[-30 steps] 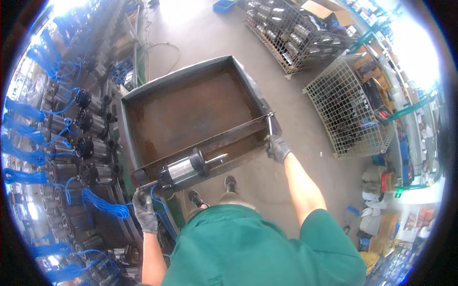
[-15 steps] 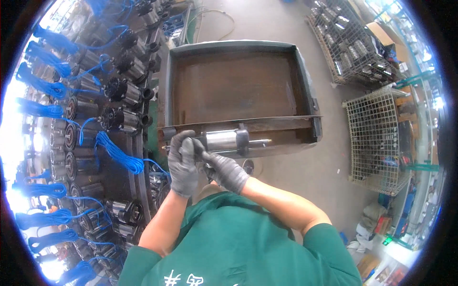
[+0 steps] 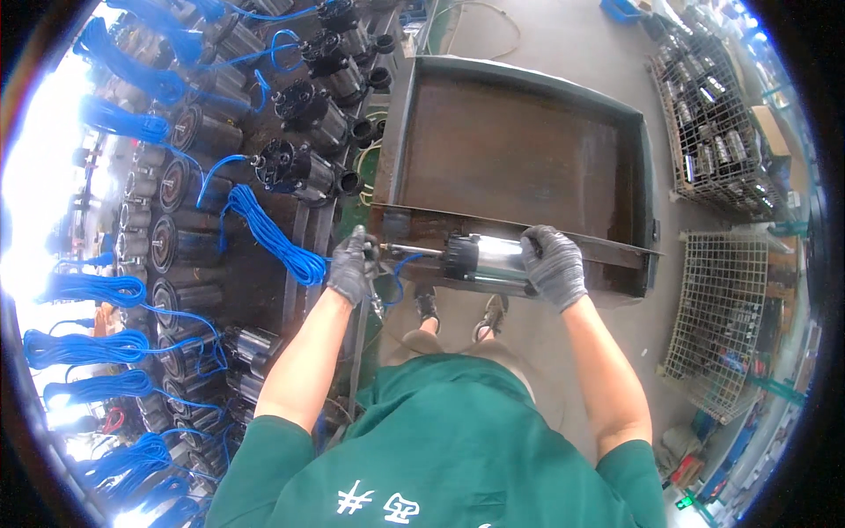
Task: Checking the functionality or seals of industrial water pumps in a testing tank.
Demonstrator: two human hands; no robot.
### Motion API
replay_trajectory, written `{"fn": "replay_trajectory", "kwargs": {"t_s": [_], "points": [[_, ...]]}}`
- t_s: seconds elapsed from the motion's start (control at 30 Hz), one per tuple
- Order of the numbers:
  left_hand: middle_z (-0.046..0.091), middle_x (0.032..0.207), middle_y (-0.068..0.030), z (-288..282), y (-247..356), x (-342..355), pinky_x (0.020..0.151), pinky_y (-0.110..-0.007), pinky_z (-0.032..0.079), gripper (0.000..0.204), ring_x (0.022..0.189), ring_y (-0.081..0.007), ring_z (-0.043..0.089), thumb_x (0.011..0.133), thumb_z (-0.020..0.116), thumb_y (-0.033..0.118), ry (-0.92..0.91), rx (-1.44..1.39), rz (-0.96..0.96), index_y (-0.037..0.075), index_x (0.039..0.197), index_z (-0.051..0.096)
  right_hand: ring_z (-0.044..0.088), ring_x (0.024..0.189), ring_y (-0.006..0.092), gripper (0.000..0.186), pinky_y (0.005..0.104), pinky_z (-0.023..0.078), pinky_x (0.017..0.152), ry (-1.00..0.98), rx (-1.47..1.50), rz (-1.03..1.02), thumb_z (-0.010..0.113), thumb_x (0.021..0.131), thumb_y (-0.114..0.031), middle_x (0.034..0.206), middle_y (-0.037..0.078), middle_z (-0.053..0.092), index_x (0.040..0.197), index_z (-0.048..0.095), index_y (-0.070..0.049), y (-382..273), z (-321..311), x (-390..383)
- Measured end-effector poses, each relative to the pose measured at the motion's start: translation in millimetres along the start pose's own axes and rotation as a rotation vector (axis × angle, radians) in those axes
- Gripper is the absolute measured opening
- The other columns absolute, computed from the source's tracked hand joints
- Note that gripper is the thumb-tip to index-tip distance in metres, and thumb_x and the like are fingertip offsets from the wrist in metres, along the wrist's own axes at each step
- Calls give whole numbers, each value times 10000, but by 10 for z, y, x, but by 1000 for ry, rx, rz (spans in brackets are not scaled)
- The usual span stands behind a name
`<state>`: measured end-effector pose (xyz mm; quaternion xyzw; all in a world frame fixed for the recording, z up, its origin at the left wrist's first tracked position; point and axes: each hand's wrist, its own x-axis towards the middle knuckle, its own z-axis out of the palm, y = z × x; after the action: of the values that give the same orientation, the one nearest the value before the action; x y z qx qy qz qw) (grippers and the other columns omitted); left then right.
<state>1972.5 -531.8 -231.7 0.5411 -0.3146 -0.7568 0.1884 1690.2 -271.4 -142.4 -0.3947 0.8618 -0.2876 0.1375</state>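
A motor with a silver cylindrical body and a black ribbed end lies level over the front strip of a metal tray. From its left end a thin metal shaft points toward my left hand. That gloved hand is closed at the shaft's outer end; what its fingers grip is partly hidden. A short blue cable loops beneath the shaft. My right hand, also in a grey glove, is wrapped over the motor's right end and hides it.
On the left bench stand several black-and-silver motors, with coiled blue cables among them. Wire cages are on the right, one holding metal parts, another with a pale grid side. A divider crosses the tray.
My hands were together at the motor's left end; now they are apart, the right one on its right end. The scene has shifted right and down in view.
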Motion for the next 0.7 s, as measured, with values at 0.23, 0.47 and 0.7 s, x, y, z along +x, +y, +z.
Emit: {"fn": "replay_trajectory", "kwargs": {"t_s": [0.23, 0.47, 0.7], "points": [[625, 672, 19, 55, 103, 44, 379, -228, 293, 310, 428, -64, 433, 1076, 642, 431, -105, 175, -87, 162, 932, 696, 720, 817, 351, 99, 432, 594, 763, 84, 48, -61, 721, 954, -158, 916, 160, 736, 979, 735, -64, 50, 51, -11], [600, 651, 26, 116, 172, 43, 386, -235, 308, 311, 441, -63, 439, 1087, 626, 410, -175, 269, -108, 151, 921, 677, 720, 839, 365, 91, 439, 594, 764, 100, 44, -47, 724, 938, -133, 916, 174, 734, 977, 732, -51, 41, 59, 10], [535, 618, 40, 139, 172, 90, 395, -255, 307, 314, 438, -67, 411, 1099, 605, 396, -211, 314, -114, 142, 921, 658, 741, 868, 364, 116, 433, 606, 795, 119, 66, -31, 706, 896, -59, 957, 185, 748, 1005, 741, -42, 21, 70, -14]]}}
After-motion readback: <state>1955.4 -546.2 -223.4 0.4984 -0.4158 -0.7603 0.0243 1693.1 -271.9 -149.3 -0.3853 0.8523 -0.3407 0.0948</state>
